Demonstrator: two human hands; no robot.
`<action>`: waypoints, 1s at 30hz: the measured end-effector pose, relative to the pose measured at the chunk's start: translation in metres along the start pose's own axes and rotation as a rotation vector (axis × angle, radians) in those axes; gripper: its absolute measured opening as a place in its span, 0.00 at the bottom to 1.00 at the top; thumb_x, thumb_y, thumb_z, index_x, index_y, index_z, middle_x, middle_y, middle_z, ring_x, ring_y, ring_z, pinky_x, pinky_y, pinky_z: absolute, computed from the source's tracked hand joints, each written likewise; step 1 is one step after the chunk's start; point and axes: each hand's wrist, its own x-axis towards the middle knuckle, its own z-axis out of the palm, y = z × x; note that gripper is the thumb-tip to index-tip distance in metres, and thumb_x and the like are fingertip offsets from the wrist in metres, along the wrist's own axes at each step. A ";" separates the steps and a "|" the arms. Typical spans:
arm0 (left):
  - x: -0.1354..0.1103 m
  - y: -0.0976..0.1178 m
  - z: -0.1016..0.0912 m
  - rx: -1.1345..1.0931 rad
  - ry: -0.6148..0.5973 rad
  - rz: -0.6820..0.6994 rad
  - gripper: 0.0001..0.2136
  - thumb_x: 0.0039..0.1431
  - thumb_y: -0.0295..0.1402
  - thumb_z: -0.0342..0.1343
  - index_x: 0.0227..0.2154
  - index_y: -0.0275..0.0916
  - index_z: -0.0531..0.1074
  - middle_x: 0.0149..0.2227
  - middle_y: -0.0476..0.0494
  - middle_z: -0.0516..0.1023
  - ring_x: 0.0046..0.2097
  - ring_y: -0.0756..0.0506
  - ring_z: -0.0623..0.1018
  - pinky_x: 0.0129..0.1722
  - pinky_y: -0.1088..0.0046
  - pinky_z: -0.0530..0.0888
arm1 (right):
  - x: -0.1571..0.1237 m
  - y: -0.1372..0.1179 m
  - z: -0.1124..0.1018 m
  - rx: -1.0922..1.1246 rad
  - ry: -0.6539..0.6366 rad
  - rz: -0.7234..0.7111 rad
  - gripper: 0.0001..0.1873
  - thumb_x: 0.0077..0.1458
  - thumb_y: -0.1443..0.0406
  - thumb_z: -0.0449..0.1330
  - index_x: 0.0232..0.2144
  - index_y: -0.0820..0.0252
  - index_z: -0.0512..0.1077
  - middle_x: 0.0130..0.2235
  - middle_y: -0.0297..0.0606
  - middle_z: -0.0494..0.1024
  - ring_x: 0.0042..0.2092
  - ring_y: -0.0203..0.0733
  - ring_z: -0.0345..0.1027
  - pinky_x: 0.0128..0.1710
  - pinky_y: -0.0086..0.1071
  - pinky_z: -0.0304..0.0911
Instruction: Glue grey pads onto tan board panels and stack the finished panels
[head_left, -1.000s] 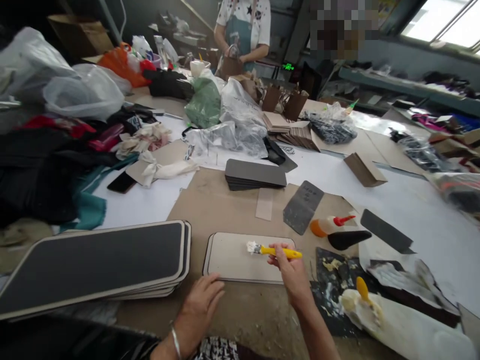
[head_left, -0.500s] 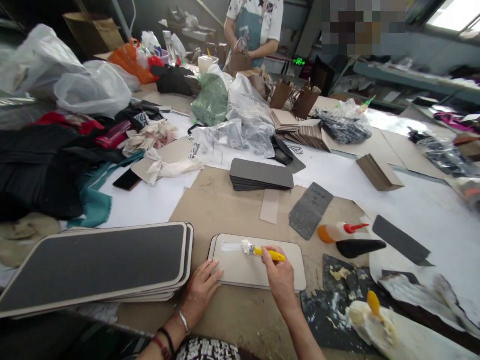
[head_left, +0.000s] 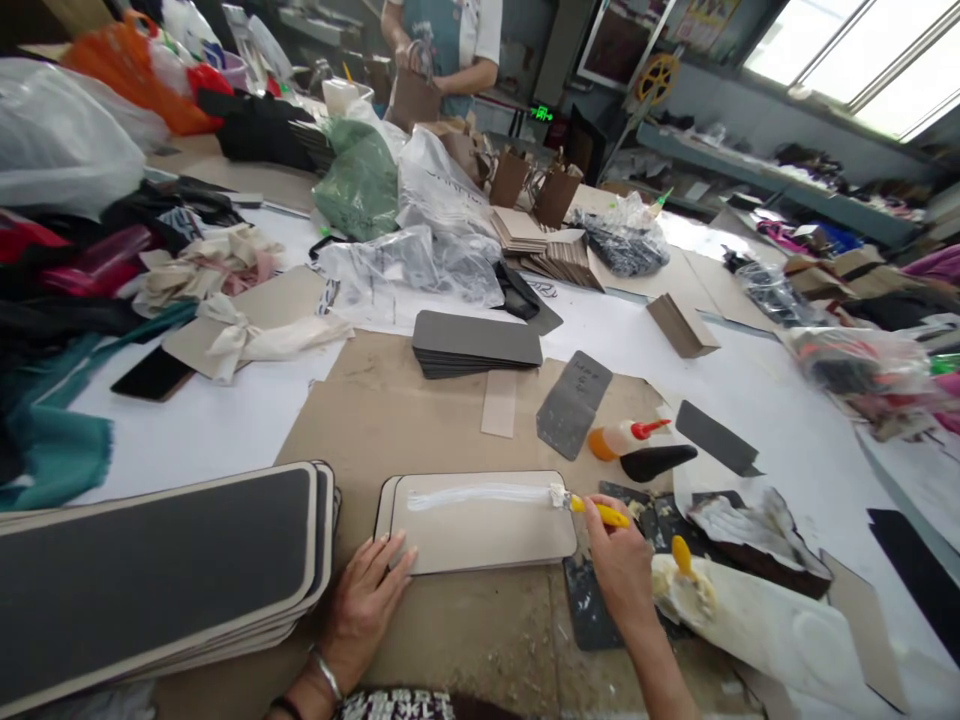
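My right hand [head_left: 621, 555] is closed around the yellow handle of a brush [head_left: 600, 510]. White paste covers the bristles, which touch the top right part of a beige rounded panel [head_left: 480, 535]. A white streak of paste [head_left: 480, 494] runs along the panel's upper side up to the brush. Another panel's edge shows under it at the left. My left hand [head_left: 371, 585] lies with fingers stretched out on the panel's lower left corner. Left of that hand is a stack of larger dark panels with beige borders [head_left: 165, 570].
Dark boards [head_left: 476, 340] are piled behind the panel. An orange-and-clear bottle with a red tip [head_left: 626, 437] lies to the right. Near my right forearm, a white container [head_left: 757, 610] holds paste and a yellow-handled tool [head_left: 682, 555]. A person [head_left: 442, 60] stands across the table.
My right hand has drawn the brush rightward, and the white streak has grown from a short dab to nearly the panel's full length. The view has turned right; my left hand stays at the panel's corner.
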 end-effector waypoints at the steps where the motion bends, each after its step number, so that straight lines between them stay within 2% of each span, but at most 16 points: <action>1: -0.001 0.000 0.000 -0.006 0.004 -0.009 0.14 0.58 0.28 0.46 0.46 0.44 0.67 0.47 0.44 0.72 0.48 0.44 0.71 0.45 0.63 0.72 | -0.004 -0.007 0.001 0.026 -0.006 -0.023 0.27 0.48 0.44 0.46 0.31 0.60 0.69 0.32 0.42 0.75 0.31 0.44 0.67 0.33 0.35 0.59; 4: -0.004 0.001 0.001 -0.044 0.029 -0.074 0.12 0.58 0.29 0.47 0.44 0.42 0.68 0.45 0.42 0.72 0.47 0.44 0.71 0.45 0.63 0.73 | -0.028 -0.037 0.015 0.187 -0.106 -0.050 0.22 0.50 0.48 0.49 0.32 0.60 0.69 0.33 0.41 0.74 0.32 0.42 0.68 0.34 0.32 0.60; 8: -0.005 -0.001 0.000 -0.122 0.051 -0.135 0.09 0.58 0.30 0.47 0.37 0.39 0.70 0.40 0.42 0.74 0.45 0.44 0.73 0.44 0.66 0.74 | -0.073 -0.077 0.055 0.452 -0.366 -0.043 0.17 0.53 0.52 0.50 0.32 0.60 0.68 0.29 0.36 0.73 0.30 0.38 0.67 0.32 0.28 0.61; 10: -0.004 -0.002 -0.001 -0.138 0.058 -0.125 0.08 0.58 0.30 0.47 0.35 0.39 0.71 0.39 0.43 0.74 0.44 0.45 0.73 0.45 0.65 0.74 | -0.089 -0.085 0.072 0.523 -0.440 -0.050 0.17 0.53 0.53 0.50 0.31 0.60 0.68 0.28 0.35 0.72 0.30 0.37 0.67 0.31 0.28 0.61; 12: -0.003 -0.004 -0.003 -0.142 0.071 -0.103 0.07 0.57 0.30 0.48 0.34 0.39 0.71 0.38 0.43 0.74 0.44 0.45 0.74 0.45 0.65 0.74 | -0.094 -0.081 0.078 0.531 -0.444 -0.039 0.18 0.52 0.52 0.50 0.30 0.61 0.68 0.28 0.36 0.73 0.30 0.38 0.67 0.31 0.28 0.61; 15: -0.003 -0.005 -0.005 -0.160 0.072 -0.085 0.07 0.57 0.29 0.48 0.35 0.39 0.71 0.39 0.44 0.74 0.45 0.46 0.73 0.45 0.66 0.74 | -0.079 -0.052 0.064 0.413 -0.337 0.012 0.21 0.49 0.49 0.51 0.31 0.61 0.68 0.30 0.39 0.74 0.31 0.41 0.68 0.34 0.32 0.61; 19: -0.006 -0.006 -0.003 -0.193 0.079 -0.081 0.08 0.57 0.28 0.48 0.36 0.38 0.71 0.40 0.43 0.74 0.46 0.46 0.73 0.45 0.66 0.74 | -0.045 -0.002 0.021 0.162 -0.151 0.137 0.25 0.45 0.45 0.51 0.31 0.60 0.70 0.28 0.42 0.75 0.30 0.47 0.69 0.33 0.36 0.60; 22: -0.010 -0.007 0.002 -0.232 0.105 -0.106 0.08 0.58 0.29 0.47 0.37 0.39 0.71 0.40 0.44 0.74 0.46 0.46 0.73 0.46 0.65 0.74 | -0.032 0.020 -0.004 0.026 -0.068 0.163 0.26 0.46 0.45 0.49 0.33 0.59 0.69 0.27 0.41 0.75 0.30 0.48 0.69 0.32 0.37 0.60; 24: -0.013 -0.007 0.005 -0.248 0.115 -0.124 0.09 0.58 0.29 0.47 0.37 0.40 0.71 0.40 0.44 0.74 0.46 0.46 0.73 0.46 0.65 0.74 | -0.032 0.026 -0.010 -0.047 -0.011 0.085 0.26 0.48 0.45 0.47 0.33 0.59 0.69 0.29 0.42 0.75 0.30 0.47 0.68 0.32 0.37 0.61; 26: -0.014 -0.008 0.007 -0.254 0.112 -0.120 0.10 0.58 0.28 0.46 0.38 0.40 0.71 0.41 0.44 0.74 0.46 0.46 0.73 0.46 0.65 0.74 | -0.041 0.024 -0.005 -0.081 0.040 -0.080 0.26 0.52 0.46 0.45 0.32 0.60 0.69 0.32 0.44 0.75 0.32 0.47 0.68 0.33 0.37 0.61; 30: -0.014 -0.009 0.006 -0.248 0.118 -0.096 0.10 0.58 0.28 0.46 0.39 0.41 0.71 0.41 0.45 0.74 0.46 0.46 0.73 0.46 0.66 0.74 | -0.082 -0.001 0.026 -0.089 -0.003 -0.460 0.19 0.58 0.55 0.45 0.34 0.61 0.70 0.33 0.45 0.74 0.36 0.45 0.67 0.37 0.37 0.62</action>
